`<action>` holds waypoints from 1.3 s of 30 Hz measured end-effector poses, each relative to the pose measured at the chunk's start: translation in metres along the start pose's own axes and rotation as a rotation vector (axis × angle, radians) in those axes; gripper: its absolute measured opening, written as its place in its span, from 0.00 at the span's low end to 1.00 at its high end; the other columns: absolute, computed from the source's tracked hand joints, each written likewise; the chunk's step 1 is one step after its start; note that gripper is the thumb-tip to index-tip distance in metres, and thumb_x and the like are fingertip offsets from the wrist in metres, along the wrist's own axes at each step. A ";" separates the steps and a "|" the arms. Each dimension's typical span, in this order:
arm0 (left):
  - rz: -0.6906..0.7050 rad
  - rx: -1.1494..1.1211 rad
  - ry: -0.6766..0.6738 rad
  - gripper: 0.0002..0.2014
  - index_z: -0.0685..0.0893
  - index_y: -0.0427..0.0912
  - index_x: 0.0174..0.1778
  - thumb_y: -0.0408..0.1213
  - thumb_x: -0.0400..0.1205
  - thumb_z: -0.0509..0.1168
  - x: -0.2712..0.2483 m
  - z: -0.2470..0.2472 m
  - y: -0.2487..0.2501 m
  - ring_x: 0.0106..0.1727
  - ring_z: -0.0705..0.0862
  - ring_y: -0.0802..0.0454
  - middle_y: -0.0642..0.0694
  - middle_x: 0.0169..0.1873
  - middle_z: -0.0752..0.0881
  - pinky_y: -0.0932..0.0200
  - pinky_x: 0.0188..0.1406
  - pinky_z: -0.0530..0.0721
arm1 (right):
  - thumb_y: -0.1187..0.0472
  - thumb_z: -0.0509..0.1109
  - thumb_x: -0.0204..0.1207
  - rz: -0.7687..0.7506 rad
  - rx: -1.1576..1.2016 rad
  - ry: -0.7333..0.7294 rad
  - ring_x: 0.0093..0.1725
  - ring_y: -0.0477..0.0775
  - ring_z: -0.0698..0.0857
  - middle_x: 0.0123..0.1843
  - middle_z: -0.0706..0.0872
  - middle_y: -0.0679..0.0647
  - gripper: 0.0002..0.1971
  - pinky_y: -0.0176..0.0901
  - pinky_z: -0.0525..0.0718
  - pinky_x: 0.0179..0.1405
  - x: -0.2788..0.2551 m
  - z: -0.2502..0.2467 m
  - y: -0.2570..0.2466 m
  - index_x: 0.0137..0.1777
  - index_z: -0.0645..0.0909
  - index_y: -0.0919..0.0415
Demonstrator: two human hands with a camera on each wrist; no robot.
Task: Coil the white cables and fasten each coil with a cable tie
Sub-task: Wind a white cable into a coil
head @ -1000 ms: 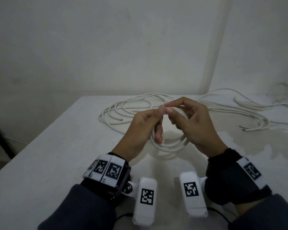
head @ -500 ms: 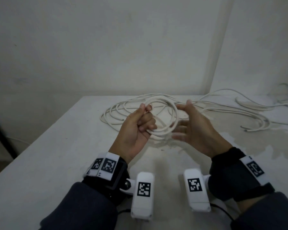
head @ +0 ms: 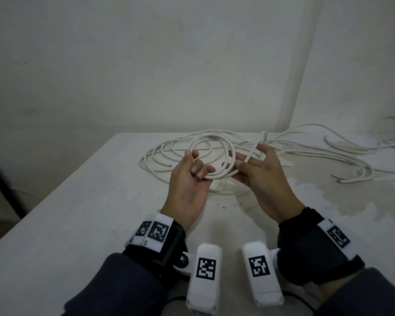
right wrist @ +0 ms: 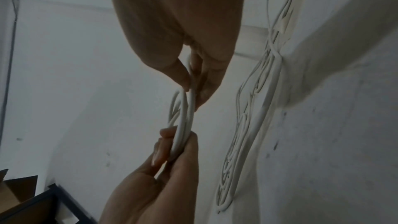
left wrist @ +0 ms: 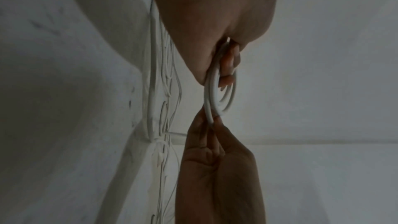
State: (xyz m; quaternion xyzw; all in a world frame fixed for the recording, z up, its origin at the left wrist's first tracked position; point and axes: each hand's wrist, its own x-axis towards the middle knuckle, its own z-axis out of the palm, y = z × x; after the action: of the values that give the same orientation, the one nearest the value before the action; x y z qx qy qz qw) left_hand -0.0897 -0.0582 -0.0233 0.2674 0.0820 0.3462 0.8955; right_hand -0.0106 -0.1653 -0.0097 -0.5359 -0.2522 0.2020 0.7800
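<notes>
A thin white cable coil of several round loops is held up above the white table, over its middle toward the far edge. The left hand grips the coil's left side, thumb on top and fingers curled beneath. The right hand holds the coil's right side, its fingers fairly straight, the cable pinched between thumb and fingers. Behind the hands, loose white cables lie in tangled loops along the table's far edge and toward its far right corner.
</notes>
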 end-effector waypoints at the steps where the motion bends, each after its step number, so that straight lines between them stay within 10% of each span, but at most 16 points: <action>1: -0.014 -0.003 0.013 0.14 0.74 0.40 0.40 0.41 0.89 0.52 0.000 -0.001 -0.001 0.17 0.66 0.59 0.52 0.17 0.66 0.65 0.30 0.82 | 0.78 0.63 0.79 0.010 0.000 -0.032 0.45 0.50 0.91 0.55 0.89 0.55 0.24 0.38 0.88 0.40 0.000 0.001 -0.001 0.72 0.64 0.62; 7: -0.140 -0.018 -0.037 0.16 0.72 0.39 0.37 0.41 0.89 0.51 0.002 -0.004 0.003 0.14 0.62 0.60 0.53 0.15 0.62 0.68 0.18 0.75 | 0.87 0.54 0.73 0.059 0.060 -0.155 0.47 0.53 0.92 0.66 0.82 0.61 0.31 0.42 0.89 0.42 0.004 -0.003 -0.005 0.75 0.69 0.67; 11: -0.187 0.094 -0.084 0.17 0.72 0.39 0.36 0.41 0.89 0.51 0.000 -0.003 0.001 0.14 0.61 0.61 0.54 0.15 0.62 0.70 0.17 0.72 | 0.85 0.51 0.70 0.115 0.125 -0.159 0.34 0.52 0.85 0.48 0.80 0.60 0.29 0.42 0.86 0.34 0.005 -0.008 -0.005 0.71 0.74 0.71; 15: -0.189 0.247 -0.142 0.16 0.73 0.40 0.37 0.41 0.89 0.52 -0.001 -0.004 0.005 0.14 0.60 0.62 0.56 0.15 0.61 0.71 0.18 0.70 | 0.68 0.57 0.83 0.102 0.145 -0.157 0.26 0.53 0.78 0.37 0.77 0.58 0.11 0.42 0.82 0.26 0.003 -0.005 -0.009 0.59 0.80 0.67; 19: -0.173 0.482 -0.221 0.15 0.72 0.41 0.37 0.41 0.89 0.52 -0.006 -0.001 0.009 0.15 0.59 0.62 0.57 0.15 0.60 0.70 0.17 0.67 | 0.50 0.55 0.87 0.099 -0.110 -0.129 0.21 0.51 0.79 0.29 0.76 0.55 0.19 0.42 0.83 0.25 0.003 -0.006 -0.003 0.47 0.81 0.62; 29: -0.110 0.831 -0.317 0.18 0.70 0.42 0.32 0.44 0.88 0.54 -0.013 0.001 0.022 0.15 0.56 0.62 0.55 0.16 0.59 0.70 0.13 0.58 | 0.60 0.52 0.86 0.231 -0.052 -0.342 0.28 0.58 0.81 0.36 0.83 0.60 0.18 0.50 0.80 0.35 0.000 -0.014 -0.008 0.41 0.79 0.68; 33: -0.123 0.926 -0.347 0.19 0.70 0.42 0.31 0.44 0.88 0.54 -0.012 0.000 0.024 0.15 0.56 0.62 0.56 0.16 0.60 0.69 0.14 0.57 | 0.47 0.58 0.80 0.197 -0.107 -0.398 0.25 0.54 0.79 0.34 0.83 0.59 0.21 0.44 0.80 0.29 -0.001 -0.010 -0.008 0.43 0.82 0.63; 39: 0.028 1.057 -0.326 0.10 0.72 0.43 0.60 0.42 0.86 0.60 -0.011 -0.005 0.022 0.17 0.61 0.59 0.56 0.15 0.64 0.65 0.18 0.63 | 0.53 0.61 0.84 -0.013 -0.473 -0.404 0.24 0.48 0.75 0.23 0.72 0.49 0.17 0.38 0.78 0.29 -0.004 -0.006 -0.003 0.33 0.72 0.57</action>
State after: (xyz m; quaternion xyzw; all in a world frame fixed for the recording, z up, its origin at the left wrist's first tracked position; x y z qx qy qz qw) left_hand -0.1123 -0.0503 -0.0158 0.7316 0.1011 0.2237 0.6360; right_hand -0.0102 -0.1734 -0.0094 -0.6501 -0.4455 0.2353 0.5688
